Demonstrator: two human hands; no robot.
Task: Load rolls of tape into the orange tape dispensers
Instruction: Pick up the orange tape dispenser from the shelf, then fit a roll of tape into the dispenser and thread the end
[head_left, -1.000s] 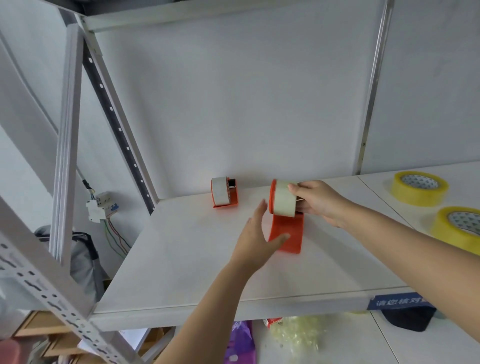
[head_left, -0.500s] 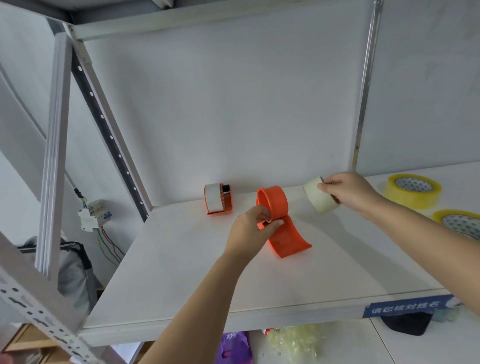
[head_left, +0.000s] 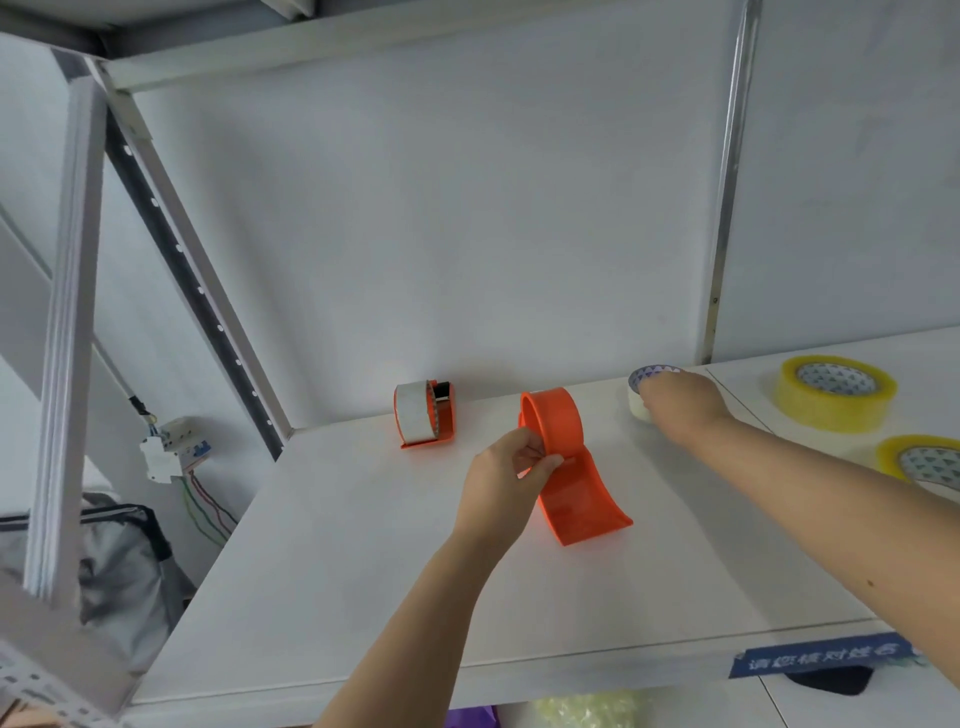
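Observation:
An empty orange tape dispenser (head_left: 569, 467) stands mid-shelf, its round hub up and its curved tongue toward me. My left hand (head_left: 511, 480) pinches the hub's near edge. My right hand (head_left: 680, 402) rests on a small pale tape roll (head_left: 640, 391) lying flat at the back of the shelf, right of the dispenser; my fingers cover most of it. A second orange dispenser (head_left: 426, 420) with a whitish roll loaded in it stands at the back left. Two yellow tape rolls (head_left: 836, 392) (head_left: 922, 462) lie flat at the right.
The white shelf board (head_left: 337, 545) ends at a front lip with a blue label (head_left: 821, 662). A slanted perforated upright (head_left: 202, 291) and a white post (head_left: 67, 332) stand at the left. A vertical metal strip (head_left: 724, 182) divides the back wall.
My right hand pulled the pale roll off the orange dispenser and carried it right, down onto the shelf at the back. My left hand took hold of the now bare hub.

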